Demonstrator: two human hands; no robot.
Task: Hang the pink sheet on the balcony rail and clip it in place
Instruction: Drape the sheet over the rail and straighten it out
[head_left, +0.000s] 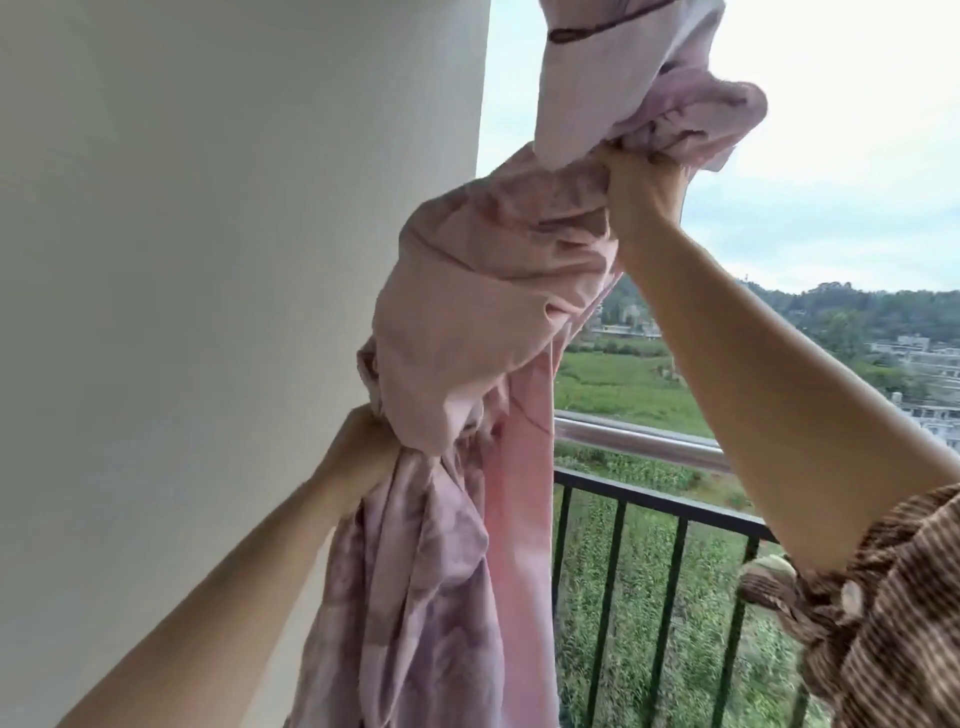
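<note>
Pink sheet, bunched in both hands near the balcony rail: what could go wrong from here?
The wadded pink fabric sheet is gripped by the left hand and right hand only at twisted bunches; it may land on the shiny round metal rail tangled.
Open drop beyond the black barred railing: a slipped grip could lose it overboard.

A plain pale wall (208, 260) fills the left side, close by; to the right, far below, lies a green field (623, 389); farther off rises a wooded hill (831, 306); low pale buildings (914, 353) stand at the far right; an overcast sky (857, 130) spreads above.
</note>
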